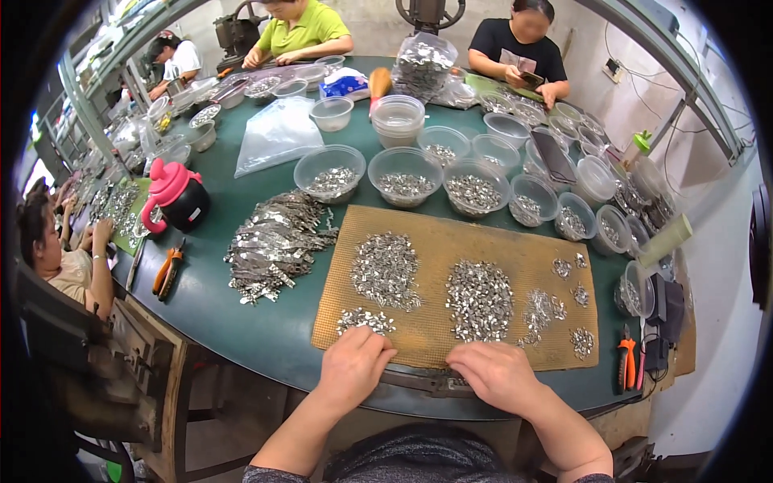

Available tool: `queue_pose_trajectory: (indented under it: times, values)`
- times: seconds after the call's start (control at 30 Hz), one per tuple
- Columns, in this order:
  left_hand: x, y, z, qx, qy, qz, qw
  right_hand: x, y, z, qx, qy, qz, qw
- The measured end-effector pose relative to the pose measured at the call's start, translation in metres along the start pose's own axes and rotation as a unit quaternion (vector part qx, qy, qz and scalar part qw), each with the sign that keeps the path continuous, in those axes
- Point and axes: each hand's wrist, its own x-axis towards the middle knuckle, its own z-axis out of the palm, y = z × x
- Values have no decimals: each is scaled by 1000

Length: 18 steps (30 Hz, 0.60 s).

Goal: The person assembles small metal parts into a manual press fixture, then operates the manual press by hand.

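My left hand rests at the front edge of a tan ribbed mat, its fingers curled together. Just beyond it lies a small heap of shiny metal pieces. Across from it, my right hand is also closed, fingertips pressed down at the mat's front edge. Whatever either hand pinches is hidden or too small to make out. Two larger piles of small metal parts, a left pile and a right pile, lie farther up the mat. Several smaller heaps sit on its right side.
A mound of metal strips lies left of the mat. Several clear plastic bowls of parts line its far side. Orange-handled pliers, a pink-lidded black mug and more pliers stand around. Other people work around the green table.
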Motion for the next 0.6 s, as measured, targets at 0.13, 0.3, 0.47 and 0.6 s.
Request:
queue_pose_trajectory:
  times: [0.13, 0.3, 0.47, 0.6]
  values:
    - [-7, -5, -6, 7, 3, -13, 1000, 51, -4, 25, 45, -32, 12, 998]
    - [-10, -12, -13, -31, 3, -23, 999, 86, 2, 64, -7, -61, -26, 998]
    - [-8, -27, -16, -87, 25, -30, 996, 104, -3, 78, -44, -79, 17, 996]
    - [-8, -34, -15, -104, 39, -29, 993, 110, -10, 84, -80, -72, 43, 993]
